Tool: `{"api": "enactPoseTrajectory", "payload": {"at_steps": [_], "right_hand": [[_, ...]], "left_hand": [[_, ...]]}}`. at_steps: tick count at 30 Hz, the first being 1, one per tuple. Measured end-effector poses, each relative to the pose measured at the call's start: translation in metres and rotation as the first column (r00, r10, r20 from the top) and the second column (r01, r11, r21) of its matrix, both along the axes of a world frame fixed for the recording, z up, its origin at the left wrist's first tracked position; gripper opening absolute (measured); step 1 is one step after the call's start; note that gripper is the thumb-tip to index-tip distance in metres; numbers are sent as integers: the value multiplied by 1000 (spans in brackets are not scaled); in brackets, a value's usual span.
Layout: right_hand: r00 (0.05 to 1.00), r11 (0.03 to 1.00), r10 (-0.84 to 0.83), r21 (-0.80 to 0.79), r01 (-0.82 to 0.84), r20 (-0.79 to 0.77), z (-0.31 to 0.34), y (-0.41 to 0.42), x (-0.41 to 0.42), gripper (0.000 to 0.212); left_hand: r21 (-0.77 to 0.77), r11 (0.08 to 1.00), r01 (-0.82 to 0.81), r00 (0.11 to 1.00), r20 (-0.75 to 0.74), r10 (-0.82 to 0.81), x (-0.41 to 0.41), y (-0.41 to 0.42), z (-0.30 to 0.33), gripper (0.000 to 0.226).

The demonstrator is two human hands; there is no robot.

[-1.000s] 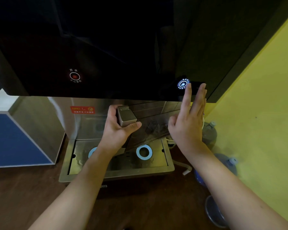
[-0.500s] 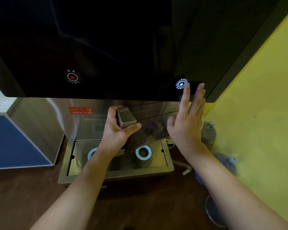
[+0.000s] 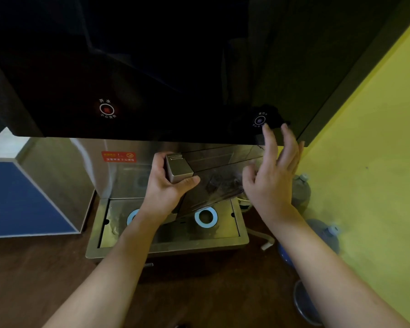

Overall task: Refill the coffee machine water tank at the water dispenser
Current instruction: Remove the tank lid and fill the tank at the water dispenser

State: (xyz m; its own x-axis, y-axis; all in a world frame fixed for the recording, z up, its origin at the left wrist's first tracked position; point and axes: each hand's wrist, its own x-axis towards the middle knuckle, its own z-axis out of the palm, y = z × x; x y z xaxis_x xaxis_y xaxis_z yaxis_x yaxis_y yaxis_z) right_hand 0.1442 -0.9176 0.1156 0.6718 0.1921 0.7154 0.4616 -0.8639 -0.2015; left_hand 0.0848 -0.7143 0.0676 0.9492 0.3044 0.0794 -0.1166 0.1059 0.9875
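Gripping the water tank (image 3: 213,183) by its silver handle, the left hand (image 3: 166,188) holds it under the dispenser (image 3: 175,67); right hand (image 3: 268,183), fingers spread loose, hovers below the dim button (image 3: 260,120). Red button (image 3: 106,109) reads "开水".

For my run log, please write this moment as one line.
left hand: holds water tank under dispenser | right hand: open, fingertips just below dim right button | drip tray: below tank

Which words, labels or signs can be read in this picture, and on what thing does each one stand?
"开水": above the red button on the black panel.
"小心烫伤": below that red button.
Red sticker on the steel wall: white text and a round prohibition sign, too small to read.
Right button: small characters around it, too blurred to read.
Grey tank handle: no text visible.
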Motion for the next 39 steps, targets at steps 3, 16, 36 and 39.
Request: {"api": "enactPoseTrajectory", "payload": {"at_steps": [3, 16, 36, 39], "right_hand": [[969, 963, 236, -113, -243, -68, -17, -8, -10, 50], [703, 650, 302, -401, -646, -643, -9, 101, -40, 95], [467, 450, 370, -285, -846, -803, 9, 510, -154, 84], [474, 391, 343, -335, -857, -811, 12, 553, -116, 83]], "left_hand": [[20, 1000, -15, 1000, -14, 16, -12, 7, 0, 61], [102, 995, -13, 996, -91, 22, -107, 100, 13, 65], [200, 938, -284, 931, -176, 319, -289, 445, 11, 64], [345, 916, -206, 936, -202, 287, -268, 481, 11, 54]]}}
